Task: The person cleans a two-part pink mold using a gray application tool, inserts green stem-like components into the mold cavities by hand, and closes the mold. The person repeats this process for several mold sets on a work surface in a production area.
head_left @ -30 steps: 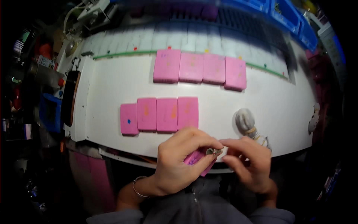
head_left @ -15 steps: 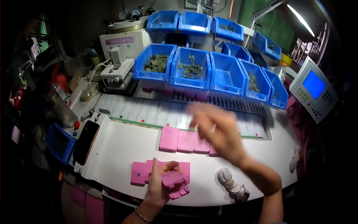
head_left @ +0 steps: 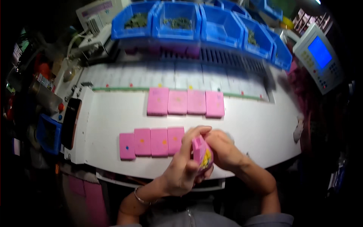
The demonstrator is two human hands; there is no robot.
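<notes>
Close in front of me, both hands hold a pink block-shaped rubber mould, tilted on end, with a yellow patch on its lower right side. My left hand is closed around its left side. My right hand is closed against its right side, hiding much of it; those fingertips are partly hidden. Left of my hands, several pink moulds lie side by side, with a blue or yellow-orange dot on each. A second row of pink moulds lies farther back, along a green-edged strip.
Blue bins, some with small green pieces, line the back. A control panel with a blue screen stands at right. A phone lies at left beside a blue tray. A white bundle sits at the right edge.
My right hand has come down and back from the far row to meet the left. The left hand has moved right and turned the mould upright. The view has tipped downward.
</notes>
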